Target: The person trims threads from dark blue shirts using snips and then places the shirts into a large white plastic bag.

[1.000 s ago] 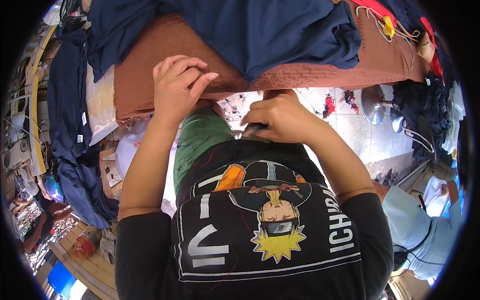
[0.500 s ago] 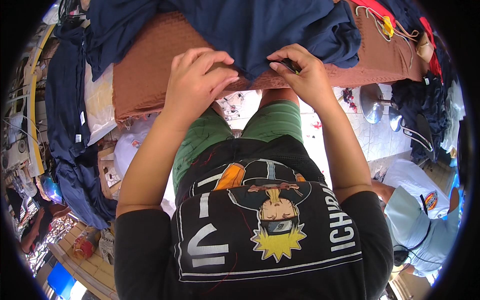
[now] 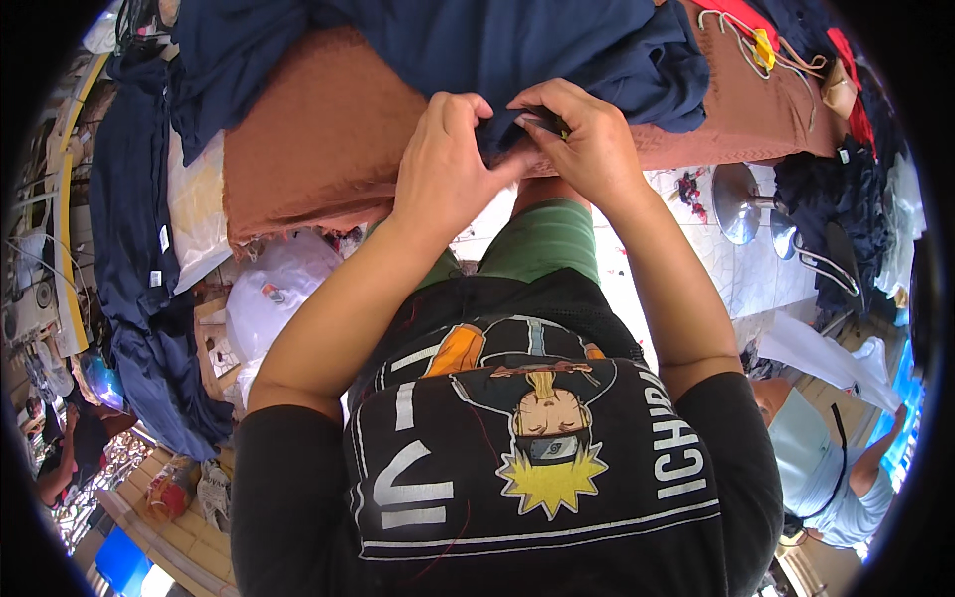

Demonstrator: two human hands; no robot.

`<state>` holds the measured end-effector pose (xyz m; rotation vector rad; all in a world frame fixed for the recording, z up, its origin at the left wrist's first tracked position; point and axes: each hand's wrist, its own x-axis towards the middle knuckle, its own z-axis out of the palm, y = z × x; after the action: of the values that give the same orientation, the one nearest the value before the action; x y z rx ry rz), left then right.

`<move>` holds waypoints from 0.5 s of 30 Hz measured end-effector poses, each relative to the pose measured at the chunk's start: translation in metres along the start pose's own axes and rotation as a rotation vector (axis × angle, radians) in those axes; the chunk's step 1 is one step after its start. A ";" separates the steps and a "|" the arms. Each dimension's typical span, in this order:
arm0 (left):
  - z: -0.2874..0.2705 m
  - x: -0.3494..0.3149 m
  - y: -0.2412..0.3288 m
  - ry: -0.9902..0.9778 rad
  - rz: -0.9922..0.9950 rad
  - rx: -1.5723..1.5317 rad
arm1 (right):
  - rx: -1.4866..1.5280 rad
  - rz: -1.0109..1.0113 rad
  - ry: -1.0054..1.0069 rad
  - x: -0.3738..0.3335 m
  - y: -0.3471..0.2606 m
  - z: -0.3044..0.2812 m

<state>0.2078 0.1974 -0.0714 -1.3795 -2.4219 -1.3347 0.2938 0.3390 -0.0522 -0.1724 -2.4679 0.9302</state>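
Item: navy garment [image 3: 517, 40], spread across the far part of the tabletop [image 3: 318, 109], its near corner reaching down toward the front edge between your two hands.
Cover: brown cloth [image 3: 288, 164], draped over the tabletop, frayed at its left corner and overhanging toward your lap.
Edges and room: a broad stretch of brown shows left of the garment, a narrower one to its right; below the front edge, a gap opens onto the pale tiled floor [image 3: 686, 254], with your green shorts [image 3: 547, 239] in it.
Relation to hands: the garment's corner lies between them, just beside the fingertips of both.
Left hand [image 3: 453, 149]: fingers bent, thumb stretched toward the right hand, near the corner; you show too little of the fingertips to tell whether they grip the cloth.
Right hand [image 3: 587, 139]: closed around a small dark tool [image 3: 547, 123], mostly hidden; index finger and thumb point left.
Arms: both forearms angle inward, bringing your hands close together.
Far right: red cloth [image 3: 734, 12], beige cords and a yellow piece [image 3: 763, 48].
Left side: more navy cloth [image 3: 134, 239], hanging.
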 end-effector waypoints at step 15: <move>-0.053 0.028 0.002 0.013 -0.264 -0.392 | 0.317 0.344 -0.015 0.025 -0.042 -0.018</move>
<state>0.1736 0.1797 -0.0249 -1.1310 -2.4941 -1.9604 0.2835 0.3249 -0.0035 -0.4908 -2.3040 1.4556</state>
